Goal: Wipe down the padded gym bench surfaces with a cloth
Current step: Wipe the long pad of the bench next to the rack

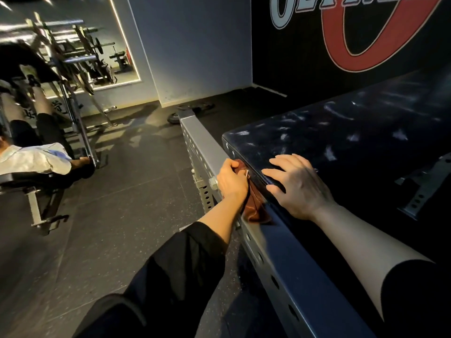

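A dark padded bench surface (341, 132) fills the right side, glossy with light streaks on it. My left hand (231, 179) is closed on a reddish-brown cloth (255, 206) and presses it against the pad's left side edge. The cloth hangs down below the hand along the frame. My right hand (300, 186) lies flat on top of the pad near its corner, fingers spread, holding nothing.
A grey perforated steel frame rail (202, 140) runs beside the pad. Weight plates (192, 111) lie on the black rubber floor beyond it. At left, a person (36, 157) lies on another bench under a barbell rack (73, 57). A mirror and a logo wall stand behind.
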